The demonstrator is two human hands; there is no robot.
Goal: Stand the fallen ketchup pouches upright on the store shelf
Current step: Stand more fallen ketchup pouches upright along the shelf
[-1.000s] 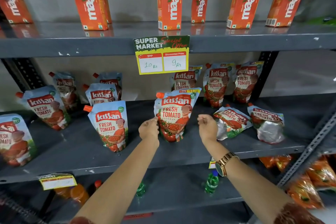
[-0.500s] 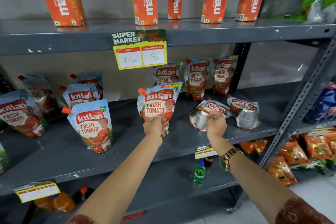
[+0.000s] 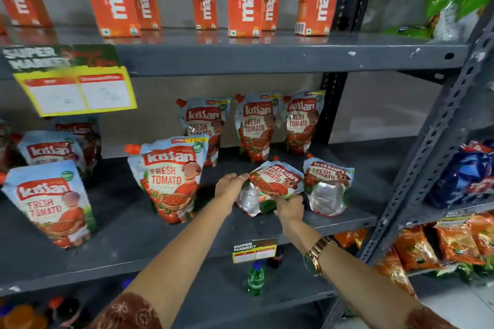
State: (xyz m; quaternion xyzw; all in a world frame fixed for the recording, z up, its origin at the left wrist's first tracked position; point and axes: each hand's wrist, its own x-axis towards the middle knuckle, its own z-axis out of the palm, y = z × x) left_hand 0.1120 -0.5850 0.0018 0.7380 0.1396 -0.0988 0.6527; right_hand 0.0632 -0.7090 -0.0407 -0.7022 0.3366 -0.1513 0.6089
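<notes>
Several upright ketchup pouches (image 3: 50,201) stand at the left of the middle shelf (image 3: 120,243), under a blurred yellow price tag (image 3: 76,91). One more upright pouch (image 3: 171,179) stands just left of the left hand (image 3: 230,184), which pinches the top edge of a fallen pouch (image 3: 275,181). The right hand (image 3: 290,207) grips that pouch's lower edge. Another fallen pouch (image 3: 327,184) lies just beside it, right; three upright pouches (image 3: 255,128) stand behind.

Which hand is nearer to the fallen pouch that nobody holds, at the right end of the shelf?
Right. The right hand sits just left of that fallen pouch; the left hand is further left, beyond the held pouch.
</notes>
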